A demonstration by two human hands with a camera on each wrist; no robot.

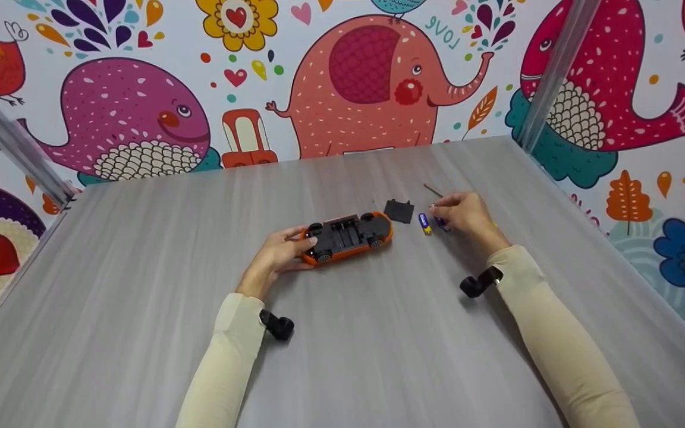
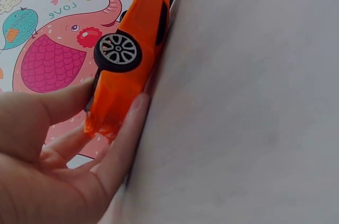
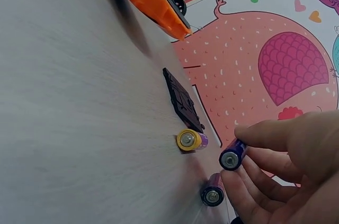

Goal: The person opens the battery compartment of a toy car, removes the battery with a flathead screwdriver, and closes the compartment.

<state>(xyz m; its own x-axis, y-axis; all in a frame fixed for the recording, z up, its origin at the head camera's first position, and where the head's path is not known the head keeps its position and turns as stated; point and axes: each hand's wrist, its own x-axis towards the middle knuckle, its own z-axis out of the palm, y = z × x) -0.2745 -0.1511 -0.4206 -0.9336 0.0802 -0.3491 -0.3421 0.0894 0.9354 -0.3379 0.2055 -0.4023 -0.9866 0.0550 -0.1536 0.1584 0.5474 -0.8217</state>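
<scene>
An orange toy car (image 1: 385, 233) lies upside down, its black underside and open battery compartment (image 1: 345, 233) facing up. My left hand (image 1: 276, 252) grips one end of it, thumb on the underside and fingers along the body. In the right wrist view, my right hand (image 3: 288, 168) pinches a dark purple battery (image 3: 233, 154) between thumb and fingers, just above the table. Another purple battery (image 3: 213, 190) lies beneath those fingers. A purple battery with a yellow end (image 1: 424, 224) rests between the right hand and a black battery cover (image 1: 399, 211).
A thin metal rod (image 1: 433, 190), possibly a screwdriver shaft, sticks out beyond the right hand; its other end is hidden. The grey table (image 1: 140, 297) meets a wall (image 1: 378, 119) printed with cartoon animals at the back. Clear posts (image 1: 550, 83) stand at the rear corners.
</scene>
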